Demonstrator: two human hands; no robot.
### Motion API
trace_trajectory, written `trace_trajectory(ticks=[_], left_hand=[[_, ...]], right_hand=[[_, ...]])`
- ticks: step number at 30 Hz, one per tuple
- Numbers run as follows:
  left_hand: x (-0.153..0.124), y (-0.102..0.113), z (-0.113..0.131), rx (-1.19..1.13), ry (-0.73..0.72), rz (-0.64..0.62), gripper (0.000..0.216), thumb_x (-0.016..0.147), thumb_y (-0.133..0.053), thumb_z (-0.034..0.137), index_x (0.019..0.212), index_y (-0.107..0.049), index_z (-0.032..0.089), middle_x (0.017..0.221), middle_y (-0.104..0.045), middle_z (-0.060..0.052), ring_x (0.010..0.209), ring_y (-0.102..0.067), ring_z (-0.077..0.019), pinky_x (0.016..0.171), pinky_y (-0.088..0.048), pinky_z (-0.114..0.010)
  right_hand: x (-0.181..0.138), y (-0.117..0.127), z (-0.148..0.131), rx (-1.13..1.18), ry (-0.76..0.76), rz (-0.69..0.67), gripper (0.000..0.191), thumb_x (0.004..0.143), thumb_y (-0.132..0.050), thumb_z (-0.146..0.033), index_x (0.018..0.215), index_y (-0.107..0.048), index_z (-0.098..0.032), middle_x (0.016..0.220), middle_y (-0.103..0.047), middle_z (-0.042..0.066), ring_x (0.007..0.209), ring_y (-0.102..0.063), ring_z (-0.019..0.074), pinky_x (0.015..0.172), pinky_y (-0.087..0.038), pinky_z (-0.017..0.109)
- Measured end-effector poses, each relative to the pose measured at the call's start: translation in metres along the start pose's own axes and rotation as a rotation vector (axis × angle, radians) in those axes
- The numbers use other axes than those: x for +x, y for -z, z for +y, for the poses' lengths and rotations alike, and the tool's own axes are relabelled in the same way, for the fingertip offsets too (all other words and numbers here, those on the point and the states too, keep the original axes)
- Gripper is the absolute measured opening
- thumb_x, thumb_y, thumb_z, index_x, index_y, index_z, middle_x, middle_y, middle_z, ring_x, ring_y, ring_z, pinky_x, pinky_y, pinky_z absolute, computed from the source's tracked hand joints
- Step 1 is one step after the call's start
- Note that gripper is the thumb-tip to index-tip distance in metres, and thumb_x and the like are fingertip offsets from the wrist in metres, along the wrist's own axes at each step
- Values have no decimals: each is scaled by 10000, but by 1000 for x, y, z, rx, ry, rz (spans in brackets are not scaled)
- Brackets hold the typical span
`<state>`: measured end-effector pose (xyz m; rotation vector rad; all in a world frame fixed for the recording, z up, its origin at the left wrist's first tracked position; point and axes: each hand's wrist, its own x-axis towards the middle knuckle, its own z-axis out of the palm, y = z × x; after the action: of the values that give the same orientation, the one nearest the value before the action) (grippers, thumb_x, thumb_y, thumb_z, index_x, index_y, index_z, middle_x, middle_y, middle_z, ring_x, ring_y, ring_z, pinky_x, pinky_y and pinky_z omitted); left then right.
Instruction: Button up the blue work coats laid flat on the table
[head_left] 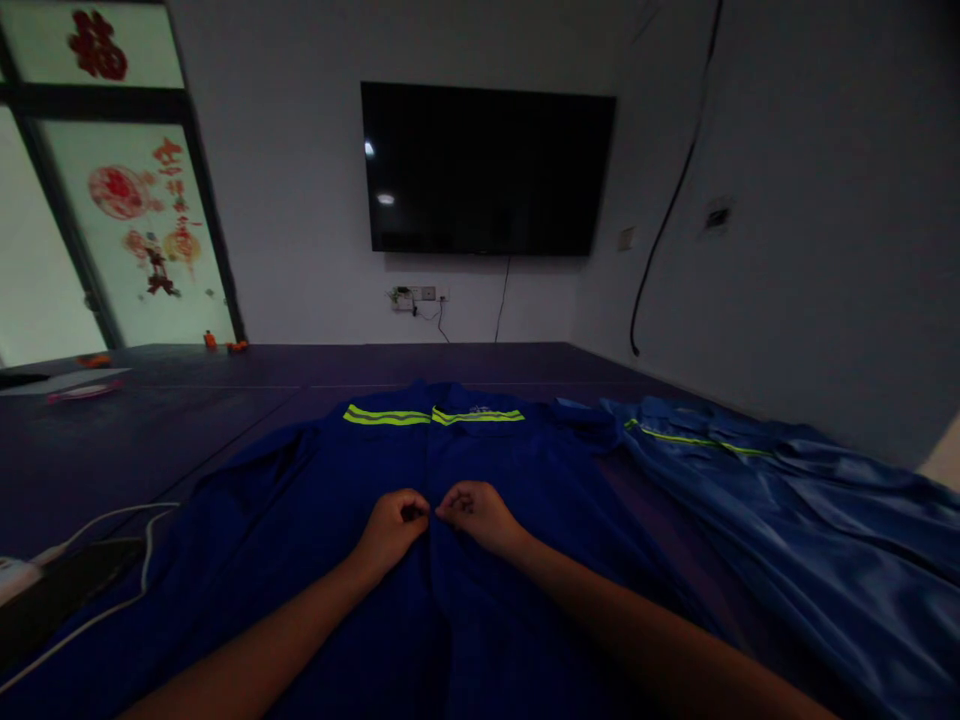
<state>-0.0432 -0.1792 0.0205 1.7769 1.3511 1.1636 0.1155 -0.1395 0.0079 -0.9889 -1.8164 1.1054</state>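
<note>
A dark blue work jacket (360,465) with yellow-green reflective strips across the chest lies front up and spread out, its collar away from me. Both hands are at its centre front, a little below the strips. My left hand (394,527) has thumb and forefinger curled together at the left side of the front seam. Just across the seam, my right hand (478,515) pinches the front edge, its fingers bent. The fingertips of the two hands are close together. Whatever small part of the closure lies between them is too dark to make out.
A lighter blue garment (780,500) with a yellow-green stripe lies to the right. White cables (148,550) and a dark flat object (71,598) are at the lower left. A television (487,170) hangs on the far wall, and a black cable (667,220) dangles at the right.
</note>
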Motion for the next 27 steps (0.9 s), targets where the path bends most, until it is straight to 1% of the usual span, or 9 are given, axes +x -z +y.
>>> trace_trajectory(ticks=[3,18,24,27], left_hand=[[0,0,0,12,3,6,113,590,-485,155,597,-597,148,600,-578,5,580,-499,-128,594,-374,-235],[-1,0,1,30,7,7,126,596,-477,139,622,-600,146,634,-593,1,607,-519,-134,613,-385,-238],[0,0,1,27,8,5,111,589,-485,151,614,-594,147,640,-592,-2,611,-517,-136,607,-382,-241],[0,0,1,38,-2,-2,118,595,-478,160,611,-594,146,630,-588,-3,607,-515,-135,614,-382,-245]], right_hand=[[0,0,0,-9,7,-4,179,636,-671,-314,638,-601,-149,490,-539,-32,433,-458,67,422,-324,170],[-2,1,-3,-56,28,-29,215,669,-637,-347,647,-630,-133,491,-564,-11,448,-493,83,444,-357,183],[-2,5,-5,-97,52,-85,144,662,-637,-281,667,-651,-138,523,-588,-7,470,-517,88,464,-384,185],[-2,5,-5,-122,55,-84,105,677,-616,-241,663,-639,-140,515,-573,-15,463,-504,80,452,-367,176]])
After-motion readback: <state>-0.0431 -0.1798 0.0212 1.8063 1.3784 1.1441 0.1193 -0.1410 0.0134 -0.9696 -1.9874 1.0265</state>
